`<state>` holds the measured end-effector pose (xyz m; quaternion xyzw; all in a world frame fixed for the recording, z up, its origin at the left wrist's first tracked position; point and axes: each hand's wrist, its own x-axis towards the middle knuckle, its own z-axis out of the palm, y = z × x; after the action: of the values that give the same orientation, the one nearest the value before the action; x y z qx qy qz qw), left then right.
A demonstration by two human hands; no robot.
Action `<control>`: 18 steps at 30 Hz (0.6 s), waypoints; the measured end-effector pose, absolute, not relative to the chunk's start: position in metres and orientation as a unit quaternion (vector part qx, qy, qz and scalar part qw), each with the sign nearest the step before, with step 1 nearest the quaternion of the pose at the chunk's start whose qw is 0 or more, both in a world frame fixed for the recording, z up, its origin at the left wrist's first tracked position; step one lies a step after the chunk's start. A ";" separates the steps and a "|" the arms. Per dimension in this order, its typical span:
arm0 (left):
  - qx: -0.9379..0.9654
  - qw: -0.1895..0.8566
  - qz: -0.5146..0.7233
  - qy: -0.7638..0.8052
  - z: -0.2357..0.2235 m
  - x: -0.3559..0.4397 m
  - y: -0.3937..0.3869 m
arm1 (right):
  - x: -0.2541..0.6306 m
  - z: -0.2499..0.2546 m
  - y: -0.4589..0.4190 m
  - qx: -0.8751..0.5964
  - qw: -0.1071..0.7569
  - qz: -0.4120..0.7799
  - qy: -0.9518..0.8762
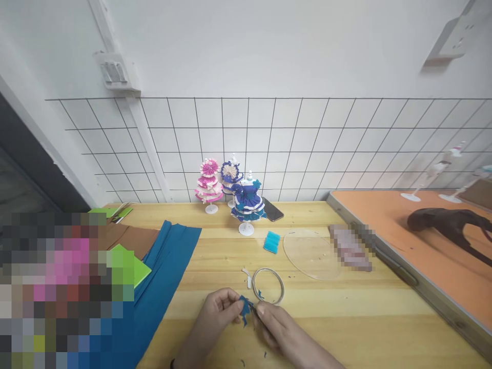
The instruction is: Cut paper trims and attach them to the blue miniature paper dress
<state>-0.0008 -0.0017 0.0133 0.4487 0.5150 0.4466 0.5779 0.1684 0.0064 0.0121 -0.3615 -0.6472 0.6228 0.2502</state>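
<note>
My left hand [225, 309] is closed, pinching a small jagged piece of blue paper [245, 308] between thumb and fingertips. Close beside it, my right hand [277, 324] wraps round a slim dark tool that looks like small scissors [253, 310]; the tips meet the blue piece, and the rest is hidden in the fist. Just beyond the hands lies a roll of tape or ring [282, 288] with a blue scrap [261, 294] inside it. Small white strips [248, 281] rest at its left. Tiny dark blue offcuts [265, 354] are scattered on the wood.
Miniature dress forms in pink [209, 187] and blue [248, 202] ruffles stand at the back, by a phone [273, 210]. A turquoise pack [272, 242] and a clear disc [311, 253] lie right. Blue sheets [175, 256] cover the left; an orange table [434, 266] adjoins right.
</note>
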 end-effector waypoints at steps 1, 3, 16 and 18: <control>0.449 0.577 0.448 0.515 0.013 -0.001 -0.001 | 0.169 0.012 0.006 -0.362 0.251 0.625 -0.645; 0.444 0.575 0.452 0.518 0.012 -0.002 -0.001 | 0.170 0.011 0.007 -0.368 0.246 0.633 -0.635; 0.413 0.599 0.449 0.520 0.012 -0.006 -0.004 | 0.183 0.020 0.027 -0.402 0.312 0.618 -0.599; 0.430 0.619 0.416 0.509 0.009 -0.002 -0.005 | 0.179 0.021 0.026 -0.408 0.344 0.559 -0.634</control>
<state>-0.0024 -0.0052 0.0094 0.4295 0.5087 0.4163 0.6192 0.1791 0.0255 0.0207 -0.4084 -0.6344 0.5590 0.3440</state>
